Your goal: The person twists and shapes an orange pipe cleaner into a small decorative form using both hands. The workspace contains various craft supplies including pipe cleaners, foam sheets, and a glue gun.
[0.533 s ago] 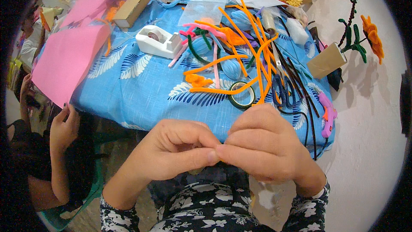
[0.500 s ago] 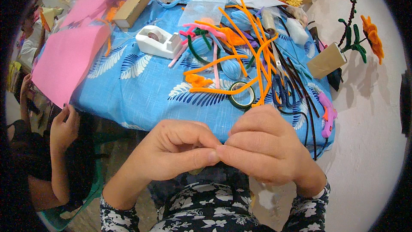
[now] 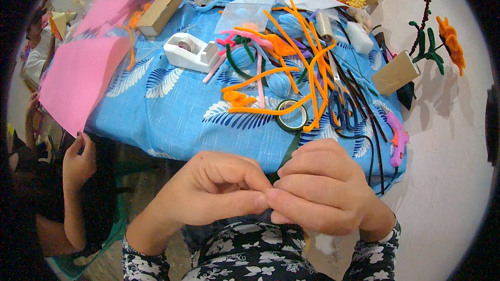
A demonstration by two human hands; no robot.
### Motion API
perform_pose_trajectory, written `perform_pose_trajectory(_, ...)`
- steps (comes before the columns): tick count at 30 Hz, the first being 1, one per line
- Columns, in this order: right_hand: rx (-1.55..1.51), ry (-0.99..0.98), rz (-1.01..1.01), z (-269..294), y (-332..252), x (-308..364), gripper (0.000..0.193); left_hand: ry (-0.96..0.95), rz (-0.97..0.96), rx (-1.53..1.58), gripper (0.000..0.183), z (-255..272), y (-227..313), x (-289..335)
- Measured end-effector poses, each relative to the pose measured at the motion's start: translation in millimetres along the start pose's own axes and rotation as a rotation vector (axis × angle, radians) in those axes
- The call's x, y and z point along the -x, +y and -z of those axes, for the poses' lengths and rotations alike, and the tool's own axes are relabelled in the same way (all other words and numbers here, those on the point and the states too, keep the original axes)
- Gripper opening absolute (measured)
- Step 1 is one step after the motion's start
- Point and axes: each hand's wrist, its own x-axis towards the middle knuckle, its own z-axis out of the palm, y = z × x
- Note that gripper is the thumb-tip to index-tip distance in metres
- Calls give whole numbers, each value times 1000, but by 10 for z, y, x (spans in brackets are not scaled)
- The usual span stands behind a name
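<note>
My left hand (image 3: 219, 190) and my right hand (image 3: 325, 190) meet fingertip to fingertip in front of my body, short of the table's near edge. Both are closed in a pinch. A dark green strip of tape (image 3: 290, 152) runs from the green tape roll (image 3: 291, 115) down behind my right fingers, into the gap between the hands. What the left fingertips pinch is hidden. Just beyond my right hand lie dark blue-handled scissors (image 3: 342, 109) and several orange pipe cleaners (image 3: 312, 80).
A white tape dispenser (image 3: 191, 52), a cardboard box (image 3: 160, 13) and a purple glue gun (image 3: 398, 138) lie on the blue patterned tablecloth (image 3: 166, 114). An orange flower (image 3: 452, 46) leans out at the right, by the wall. At left, another person's hand (image 3: 79, 158) holds a pink sheet (image 3: 83, 80).
My hands have dropped slightly toward me. The green strip between the tape roll and my right hand now shows. At left, the other person's hand and pink sheet have shifted slightly.
</note>
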Motion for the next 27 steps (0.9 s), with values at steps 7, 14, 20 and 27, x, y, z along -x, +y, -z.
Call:
perform_pose_trajectory(7, -375, 22, -247, 12, -18, -28, 24, -20, -37, -66, 9, 0, -1, -7)
perform_pose_trajectory(14, -467, 45, -369, -16, 96, 23, 20, 146, 69, 153, 12, -32, -30, -31)
perform_pose_trajectory(20, -317, 85, -281, -39, 228, 12, 19, 204, 58, 270, 13, -6, -138, -119)
perform_pose_trajectory(27, -256, 27, -260, -33, 303, 42, 19, 189, 64, 396, 12, 19, -158, -170)
